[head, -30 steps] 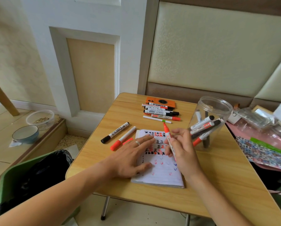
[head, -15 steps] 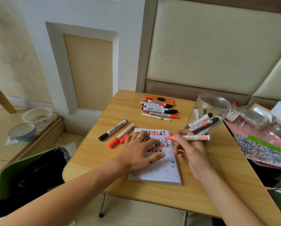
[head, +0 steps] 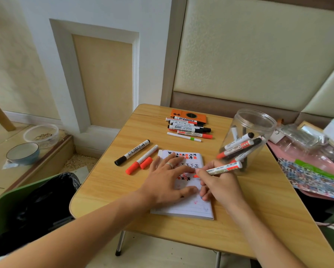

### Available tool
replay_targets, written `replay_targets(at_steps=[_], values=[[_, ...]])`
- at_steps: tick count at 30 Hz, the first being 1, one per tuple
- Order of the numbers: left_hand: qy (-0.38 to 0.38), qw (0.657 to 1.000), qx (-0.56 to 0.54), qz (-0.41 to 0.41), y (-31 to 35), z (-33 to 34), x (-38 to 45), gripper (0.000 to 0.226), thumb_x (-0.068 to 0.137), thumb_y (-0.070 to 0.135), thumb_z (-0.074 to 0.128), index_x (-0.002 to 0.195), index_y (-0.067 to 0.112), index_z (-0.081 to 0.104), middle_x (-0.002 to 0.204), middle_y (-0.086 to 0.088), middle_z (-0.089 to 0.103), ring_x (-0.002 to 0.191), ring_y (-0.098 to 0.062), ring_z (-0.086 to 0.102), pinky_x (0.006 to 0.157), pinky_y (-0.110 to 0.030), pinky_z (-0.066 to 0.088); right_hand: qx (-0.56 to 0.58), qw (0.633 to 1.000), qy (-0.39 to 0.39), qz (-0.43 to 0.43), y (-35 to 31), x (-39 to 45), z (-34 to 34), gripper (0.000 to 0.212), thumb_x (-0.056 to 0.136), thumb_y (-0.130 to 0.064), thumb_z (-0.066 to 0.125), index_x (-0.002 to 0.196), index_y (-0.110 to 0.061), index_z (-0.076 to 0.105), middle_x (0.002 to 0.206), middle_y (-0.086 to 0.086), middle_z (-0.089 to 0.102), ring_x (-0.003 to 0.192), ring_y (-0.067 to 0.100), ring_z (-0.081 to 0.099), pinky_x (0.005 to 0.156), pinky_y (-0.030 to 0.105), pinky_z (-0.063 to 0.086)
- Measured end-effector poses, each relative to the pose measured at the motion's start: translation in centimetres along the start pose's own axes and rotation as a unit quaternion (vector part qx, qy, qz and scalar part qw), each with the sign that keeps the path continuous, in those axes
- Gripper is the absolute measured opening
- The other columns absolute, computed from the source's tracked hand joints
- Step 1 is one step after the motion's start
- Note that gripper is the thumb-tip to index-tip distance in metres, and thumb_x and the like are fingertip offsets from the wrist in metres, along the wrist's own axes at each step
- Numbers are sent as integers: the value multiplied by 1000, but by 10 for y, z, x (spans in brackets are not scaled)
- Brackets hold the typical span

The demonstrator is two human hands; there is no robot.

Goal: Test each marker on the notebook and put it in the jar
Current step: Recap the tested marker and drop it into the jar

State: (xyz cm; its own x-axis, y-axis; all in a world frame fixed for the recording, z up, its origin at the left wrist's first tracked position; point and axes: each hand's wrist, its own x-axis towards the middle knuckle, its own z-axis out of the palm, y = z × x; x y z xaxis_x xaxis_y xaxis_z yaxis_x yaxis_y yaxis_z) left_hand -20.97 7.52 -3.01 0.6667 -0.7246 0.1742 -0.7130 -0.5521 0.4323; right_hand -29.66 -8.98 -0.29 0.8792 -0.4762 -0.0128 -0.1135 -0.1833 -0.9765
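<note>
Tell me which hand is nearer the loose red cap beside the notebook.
Left. The left hand lies flat on the notebook right beside the red cap; the right hand, holding a marker, sits farther right.

- Notebook [head: 189, 208]: middle of the page hidden under both hands; marks there unreadable.
- Marker [head: 225, 168]: front of barrel hidden in the right hand [head: 219, 185].
- Marker labels: print too small to read.
- Bin [head: 11, 213]: cut off by the left edge.
</note>
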Motion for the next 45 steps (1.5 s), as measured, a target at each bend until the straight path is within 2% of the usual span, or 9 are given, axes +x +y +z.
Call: replay_targets(at_steps=[6, 17, 21, 32, 45], values=[[-3, 1000, 14, -3, 1, -1, 0, 65, 83, 81, 50, 141, 53, 42, 164, 13, 23, 155, -10, 1, 123, -54, -7, -52, 999, 4, -15, -1, 1, 2, 15, 93, -10, 71, 87, -2, 60, 56, 8, 59, 40, 23, 56, 37, 27, 42], [-10, 1000, 16, -2, 0, 1, 1, 71, 82, 83, 48, 145, 51, 39, 165, 10, 21, 155, -10, 0, 123, -55, -4, -90, 995, 0, -32, 0, 1, 4, 17, 94, -12, 71, 88, -1, 59, 54, 11, 58, 39, 23, 56, 36, 27, 41], [-11, 1000, 19, -2, 0, 1, 1, 72, 81, 83, 47, 145, 52, 38, 165, 10, 21, 155, -10, 0, 123, -55, -4, -88, 996, 1, -23, 0, 1, 3, 15, 94, -12, 71, 87, -4, 60, 53, 6, 57, 39, 22, 57, 37, 27, 42], [-13, 1000, 19, -3, -1, 1, 1, 73, 81, 85, 45, 146, 52, 39, 165, 11, 22, 155, -10, 2, 123, -55, -4, -74, 997, 22, -16, 1, 1, 4, 15, 94, -14, 70, 87, -4, 60, 58, 9, 61, 40, 22, 58, 38, 27, 42], [-13, 1000, 17, -4, -1, 1, 1, 74, 80, 86, 45, 145, 51, 40, 164, 11, 24, 154, -10, 4, 123, -55, -3, -93, 996, 9, 0, -3, -2, 3, 12, 91, -12, 70, 87, -3, 61, 56, 8, 59, 40, 19, 56, 37, 26, 39]])
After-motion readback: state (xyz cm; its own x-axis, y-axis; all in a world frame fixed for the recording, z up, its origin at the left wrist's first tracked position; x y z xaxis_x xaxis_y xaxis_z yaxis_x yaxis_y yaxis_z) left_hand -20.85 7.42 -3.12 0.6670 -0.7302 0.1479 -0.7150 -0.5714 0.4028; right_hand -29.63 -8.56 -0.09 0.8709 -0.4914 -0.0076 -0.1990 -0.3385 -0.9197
